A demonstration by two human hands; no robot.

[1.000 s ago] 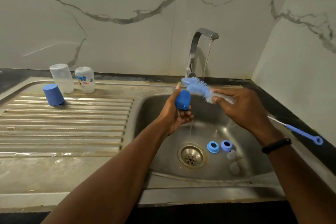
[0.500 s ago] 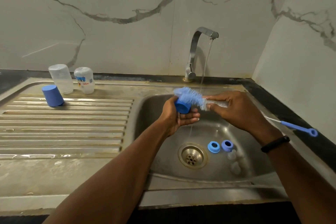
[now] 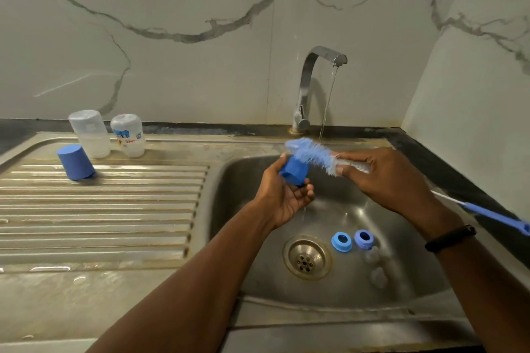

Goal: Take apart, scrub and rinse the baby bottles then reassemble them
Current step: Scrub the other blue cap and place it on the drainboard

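Note:
Over the sink basin [image 3: 352, 289] my left hand [image 3: 282, 195] grips a blue bottle cap [image 3: 294, 170]. My right hand [image 3: 387, 178] holds the bottle brush [image 3: 312, 152] by its bristled end, and the blue bristles lie across the top of the cap. The brush's long blue handle [image 3: 496, 216] sticks out to the right behind my wrist. Two blue collar rings [image 3: 342, 241] [image 3: 363, 239] lie on the basin floor, with two clear teats [image 3: 375, 266] beside them. Two clear bottle bodies [image 3: 91, 133] [image 3: 128, 135] stand upside down on the drainboard, a second blue cap [image 3: 75, 162] in front of them.
The tap [image 3: 309, 86] runs a thin stream of water into the basin, just behind the brush. The drain [image 3: 307, 258] sits left of the rings. A ribbed steel drainboard [image 3: 100, 209] fills the left side. Marble walls close the back and right.
The brush head has come down from above the cap onto it and slid to the left across it. My left hand has turned the cap slightly.

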